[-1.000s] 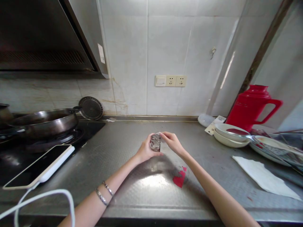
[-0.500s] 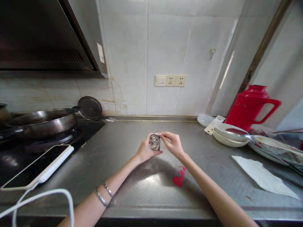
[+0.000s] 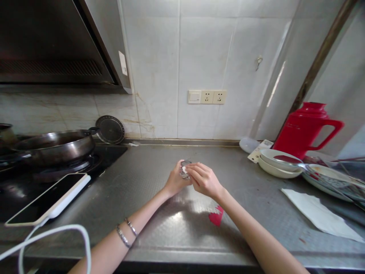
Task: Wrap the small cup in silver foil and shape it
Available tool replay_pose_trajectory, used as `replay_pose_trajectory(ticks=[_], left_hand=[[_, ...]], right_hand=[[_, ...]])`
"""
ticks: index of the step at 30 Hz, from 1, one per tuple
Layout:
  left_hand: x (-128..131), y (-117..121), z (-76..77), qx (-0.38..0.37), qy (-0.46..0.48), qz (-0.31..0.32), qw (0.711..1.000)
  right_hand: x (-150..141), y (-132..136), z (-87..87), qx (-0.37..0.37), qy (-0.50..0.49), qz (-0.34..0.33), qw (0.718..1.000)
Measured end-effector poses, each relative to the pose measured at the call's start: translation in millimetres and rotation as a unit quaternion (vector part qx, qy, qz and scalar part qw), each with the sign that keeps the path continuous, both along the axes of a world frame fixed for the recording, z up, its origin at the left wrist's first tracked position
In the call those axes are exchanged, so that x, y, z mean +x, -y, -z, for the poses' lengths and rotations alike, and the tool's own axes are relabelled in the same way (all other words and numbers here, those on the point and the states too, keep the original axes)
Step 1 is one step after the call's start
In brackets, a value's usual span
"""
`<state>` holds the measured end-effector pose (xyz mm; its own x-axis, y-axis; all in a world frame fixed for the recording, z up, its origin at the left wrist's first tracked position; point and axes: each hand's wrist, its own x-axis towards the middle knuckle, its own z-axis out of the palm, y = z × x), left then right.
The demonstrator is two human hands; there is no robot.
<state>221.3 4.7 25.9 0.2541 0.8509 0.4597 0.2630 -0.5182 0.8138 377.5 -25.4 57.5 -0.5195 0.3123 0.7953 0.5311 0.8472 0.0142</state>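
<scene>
My left hand (image 3: 174, 182) is wrapped round a small object with a dark and silvery patterned face (image 3: 186, 163), held above the metal counter. I cannot make out its kind. In the fingertips of my right hand (image 3: 205, 179) is a small white piece (image 3: 184, 170), pressed against or just in front of that face. Its kind is too small to tell. The right fingers cover part of the patterned object. Below the hands, a red heart-shaped patch (image 3: 216, 217) with ragged edges lies on the counter.
Left, a phone (image 3: 47, 199) with a white cable lies by the stove, where a steel pan (image 3: 62, 146) stands. At right are stacked bowls (image 3: 281, 167), a red thermos jug (image 3: 303, 131), a plate (image 3: 327, 182) and a white tissue (image 3: 319, 215). Sockets (image 3: 207, 97) sit on the wall.
My right hand has moved left and down across the patterned object's face, bringing the white piece from its upper right edge to its middle. My left hand keeps its hold.
</scene>
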Motion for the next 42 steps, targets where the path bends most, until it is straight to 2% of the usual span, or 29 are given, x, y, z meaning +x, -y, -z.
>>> replay_pose_trajectory(ticks=[2, 4, 7, 10, 14, 17, 20, 28, 31, 37, 42], left_hand=[[-0.6, -0.5, -1.4, 0.009, 0.002, 0.001, 1.000], [-0.5, -1.0, -2.8, 0.013, 0.006, 0.001, 1.000], [1.2, -1.6, -2.8, 0.016, 0.019, -0.005, 1.000], [3.6, -1.0, -0.4, 0.029, 0.031, 0.003, 0.999], [5.6, 3.6, 0.7, 0.017, 0.022, 0.007, 1.000], [6.4, 7.6, -1.4, 0.016, 0.012, 0.015, 1.000], [6.9, 9.0, -2.2, 0.025, 0.009, 0.022, 0.999], [7.2, 5.4, 4.2, 0.049, 0.000, 0.022, 0.999], [7.5, 5.4, 3.5, 0.041, 0.002, 0.020, 0.999], [6.6, 2.1, 3.5, 0.019, 0.010, 0.005, 1.000], [4.6, -0.8, 4.3, 0.022, 0.013, 0.016, 1.000]], right_hand=[[-3.5, 2.6, 0.2, -0.009, 0.001, -0.023, 1.000], [-6.0, 3.2, 0.3, -0.011, -0.037, -0.035, 0.999], [-6.1, 0.6, -1.1, -0.009, -0.155, 0.014, 0.988], [-3.0, -4.5, -4.8, -0.027, -0.255, 0.083, 0.963], [1.5, -11.8, -7.5, -0.094, -0.299, 0.094, 0.945], [1.8, -14.3, -4.4, -0.160, -0.288, 0.082, 0.941], [-0.1, -12.9, -0.4, -0.182, -0.260, 0.070, 0.946], [-1.6, -7.2, 3.5, -0.115, -0.151, 0.016, 0.982], [-0.5, -8.5, 5.7, -0.069, -0.121, 0.005, 0.990], [-1.7, -7.8, 8.3, 0.017, -0.081, -0.016, 0.996], [-6.3, -5.2, 10.0, 0.018, -0.073, -0.039, 0.996]])
